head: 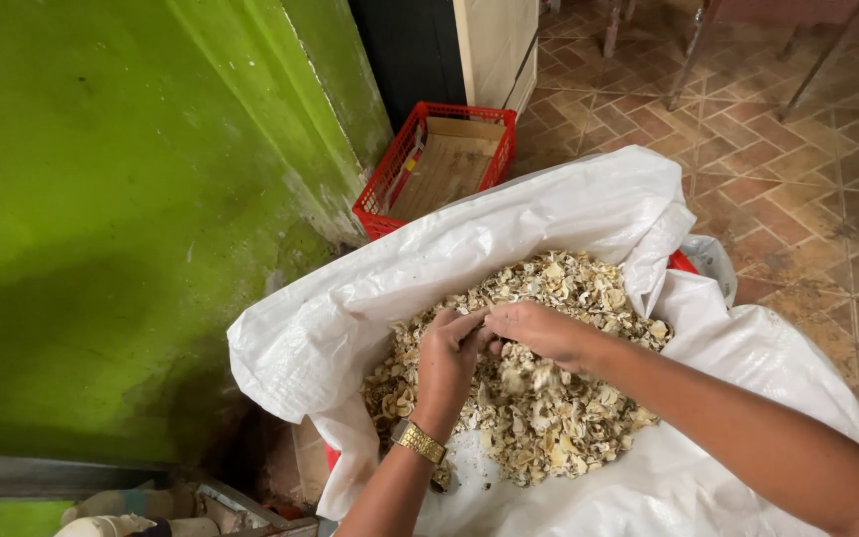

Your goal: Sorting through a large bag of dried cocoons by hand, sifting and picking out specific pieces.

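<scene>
A big white woven sack [589,214] lies open with its mouth rolled back, holding a heap of pale beige dried chips or husks [569,298]. Both hands are down in the heap at its middle. My left hand [447,360], with a gold watch [420,442] on the wrist, is curled with the fingers bent into the pieces. My right hand [537,328] reaches in from the right, its fingers meeting the left hand's fingertips. Loose pieces are falling, blurred, just below the hands. Whether either hand grips some of them is not clear.
A green wall [121,219] runs along the left. A red plastic crate [390,174] with flat cardboard in it stands by the wall behind the sack. Brown patterned floor tiles [797,199] spread to the right, with furniture legs [693,45] at the top.
</scene>
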